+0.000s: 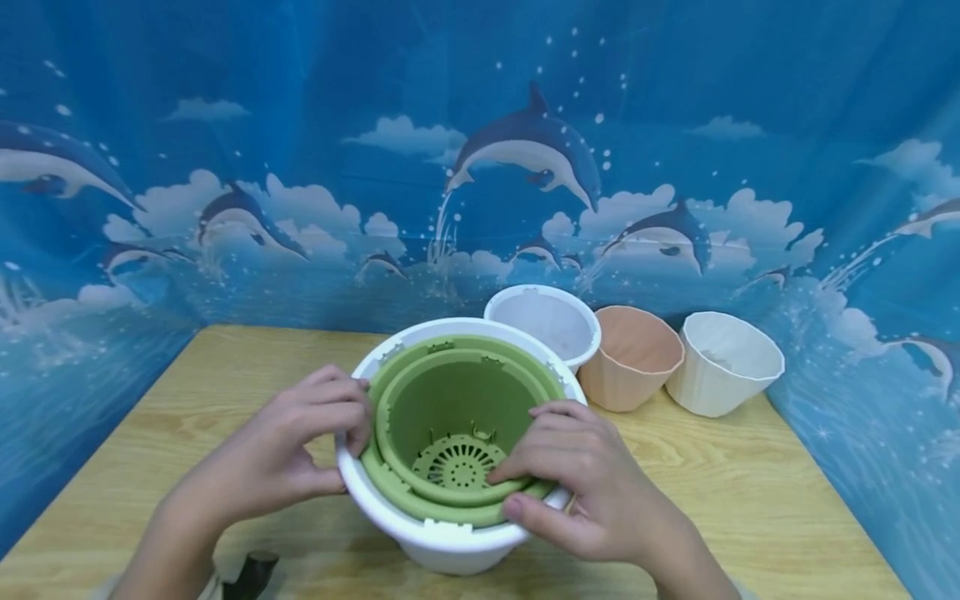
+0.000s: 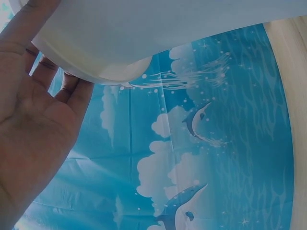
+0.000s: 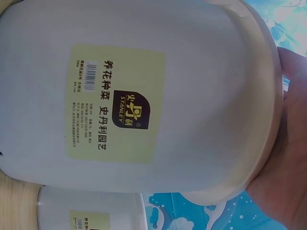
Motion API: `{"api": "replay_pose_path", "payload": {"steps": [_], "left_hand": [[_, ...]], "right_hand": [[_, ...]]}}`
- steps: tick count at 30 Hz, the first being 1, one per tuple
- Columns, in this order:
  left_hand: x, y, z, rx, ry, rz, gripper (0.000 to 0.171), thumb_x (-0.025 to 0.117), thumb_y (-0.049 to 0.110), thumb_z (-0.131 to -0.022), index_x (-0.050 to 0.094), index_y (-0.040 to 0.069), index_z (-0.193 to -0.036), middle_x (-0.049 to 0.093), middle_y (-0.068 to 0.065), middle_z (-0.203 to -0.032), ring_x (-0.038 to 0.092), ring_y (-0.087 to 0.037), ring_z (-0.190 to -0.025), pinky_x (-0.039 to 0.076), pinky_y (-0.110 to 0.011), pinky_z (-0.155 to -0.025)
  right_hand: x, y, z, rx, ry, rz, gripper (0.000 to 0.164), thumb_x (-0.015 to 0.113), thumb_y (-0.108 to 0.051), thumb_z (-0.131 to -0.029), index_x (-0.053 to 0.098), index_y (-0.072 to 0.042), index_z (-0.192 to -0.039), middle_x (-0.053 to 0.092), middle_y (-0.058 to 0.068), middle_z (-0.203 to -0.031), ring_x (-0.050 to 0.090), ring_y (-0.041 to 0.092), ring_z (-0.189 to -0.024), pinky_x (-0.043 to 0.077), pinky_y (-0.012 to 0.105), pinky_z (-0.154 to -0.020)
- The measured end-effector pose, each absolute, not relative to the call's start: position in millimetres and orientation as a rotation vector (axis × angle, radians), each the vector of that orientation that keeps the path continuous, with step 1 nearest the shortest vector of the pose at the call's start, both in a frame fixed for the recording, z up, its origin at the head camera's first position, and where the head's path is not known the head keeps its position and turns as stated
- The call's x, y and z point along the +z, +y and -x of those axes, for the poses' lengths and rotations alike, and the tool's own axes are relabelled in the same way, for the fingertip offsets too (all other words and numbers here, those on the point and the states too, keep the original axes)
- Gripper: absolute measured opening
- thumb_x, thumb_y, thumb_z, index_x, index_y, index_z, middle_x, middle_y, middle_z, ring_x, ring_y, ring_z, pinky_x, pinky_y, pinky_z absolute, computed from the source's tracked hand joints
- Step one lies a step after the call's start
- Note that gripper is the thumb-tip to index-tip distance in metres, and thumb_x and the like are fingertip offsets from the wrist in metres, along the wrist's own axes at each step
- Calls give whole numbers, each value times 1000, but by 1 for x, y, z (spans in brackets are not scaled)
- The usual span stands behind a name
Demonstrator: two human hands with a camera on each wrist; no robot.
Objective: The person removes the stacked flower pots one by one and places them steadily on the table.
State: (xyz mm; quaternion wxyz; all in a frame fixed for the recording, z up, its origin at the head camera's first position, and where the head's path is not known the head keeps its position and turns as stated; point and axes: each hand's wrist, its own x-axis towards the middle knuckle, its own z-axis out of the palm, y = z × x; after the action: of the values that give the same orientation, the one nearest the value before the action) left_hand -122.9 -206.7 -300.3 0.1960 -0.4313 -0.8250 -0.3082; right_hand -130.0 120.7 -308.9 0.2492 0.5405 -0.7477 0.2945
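A large white flowerpot (image 1: pixel 450 546) stands on the table with two green flowerpots nested inside it. The outer green flowerpot (image 1: pixel 420 502) shows mostly as a rim ring; the inner green flowerpot (image 1: pixel 442 396) has a slotted, perforated base. My left hand (image 1: pixel 300 433) grips the white pot's left rim, fingers curled over the edge and thumb low on its outer side. On the opposite side my right hand (image 1: pixel 577 479) pinches the green rims, fingers reaching inside the inner pot and thumb at the outer rim. In the right wrist view, the white pot's wall bears a printed label (image 3: pixel 115 103).
Behind the nested pots stand a smaller white pot (image 1: pixel 551 321), a terracotta-coloured pot (image 1: pixel 626 383) and a cream pot (image 1: pixel 708 379). A dark object (image 1: pixel 255 571) sits by the left forearm. A dolphin-print curtain (image 1: pixel 337 108) closes off the wooden table's (image 1: pixel 247 367) back and sides.
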Motion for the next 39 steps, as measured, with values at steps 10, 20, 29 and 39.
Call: {"api": "replay_pose_path", "payload": {"steps": [10, 20, 29, 39], "left_hand": [[-299, -208, 121, -870, -2382, 1171, 41, 89, 22, -65, 51, 31, -78, 55, 22, -93, 47, -1, -94, 45, -23, -81], [-300, -208, 122, -873, -2382, 1177, 41, 88, 20, -65, 51, 31, -79, 55, 22, -94, 47, -1, -95, 45, -23, -83], [-300, -207, 123, -871, -2351, 1191, 41, 88, 20, -65, 51, 30, -79, 56, 22, -95, 47, -1, -94, 45, -22, -82], [-299, -206, 122, -877, -2384, 1172, 40, 88, 21, -66, 52, 31, -78, 53, 27, -96, 47, 0, -94, 48, -25, -83]], "right_hand": [[-309, 120, 130, 830, -2025, -1474, 16, 64, -36, -93, 73, -27, -101, 69, -20, -91, 61, -2, -88, 44, 42, -96], [-308, 119, 130, 898, -1991, -1474, 16, 66, -35, -93, 74, -23, -100, 70, -17, -91, 63, 0, -88, 41, 45, -97], [-307, 116, 126, 964, -1929, -1488, 12, 66, -28, -94, 74, -20, -99, 70, -14, -90, 62, 1, -88, 38, 44, -102], [-306, 116, 125, 965, -1902, -1504, 15, 63, -27, -97, 74, -17, -103, 70, -12, -90, 62, 2, -88, 38, 44, -103]]}}
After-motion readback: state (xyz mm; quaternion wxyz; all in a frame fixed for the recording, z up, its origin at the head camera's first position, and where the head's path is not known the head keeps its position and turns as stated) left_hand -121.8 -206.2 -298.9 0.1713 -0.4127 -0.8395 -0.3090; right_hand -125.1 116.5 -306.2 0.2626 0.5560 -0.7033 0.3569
